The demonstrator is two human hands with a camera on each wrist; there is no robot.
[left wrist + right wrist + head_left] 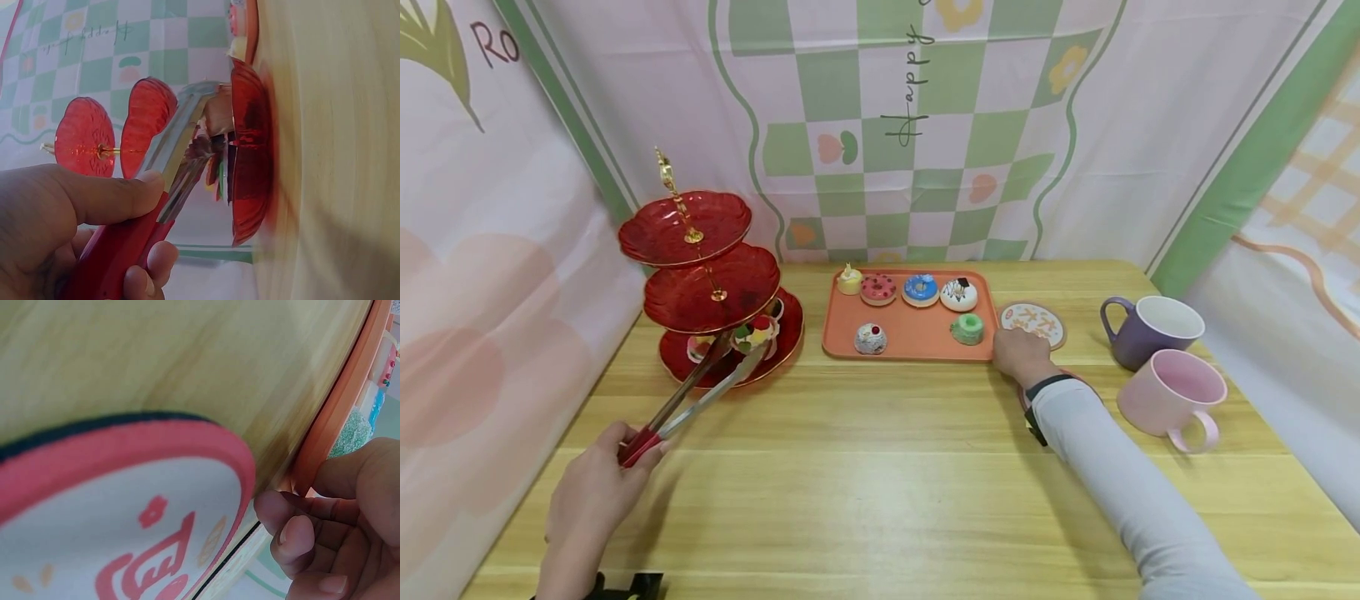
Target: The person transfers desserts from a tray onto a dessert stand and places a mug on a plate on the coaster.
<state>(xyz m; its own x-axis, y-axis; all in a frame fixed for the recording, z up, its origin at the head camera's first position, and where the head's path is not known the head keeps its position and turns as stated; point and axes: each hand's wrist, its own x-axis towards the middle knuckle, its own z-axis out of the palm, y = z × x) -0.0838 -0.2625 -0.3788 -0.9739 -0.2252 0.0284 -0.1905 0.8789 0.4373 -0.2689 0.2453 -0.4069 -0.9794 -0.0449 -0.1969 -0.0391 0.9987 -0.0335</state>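
Note:
My left hand grips red-handled metal tongs, thumb along one arm in the left wrist view. The tong ends are at a toy cupcake with bright toppings, low on the bottom plate of a red three-tier stand; another small cake sits partly hidden behind the tongs. At the front right corner of the orange tray, my right hand pinches the rim between thumb and fingers, as the right wrist view shows. On the tray lie toy donuts and small cakes.
Beside the tray lies a round patterned coaster; a pink-rimmed coaster is partly under my right forearm. A purple mug and a pink mug stand at the right. The stand's upper plates rise above the tongs.

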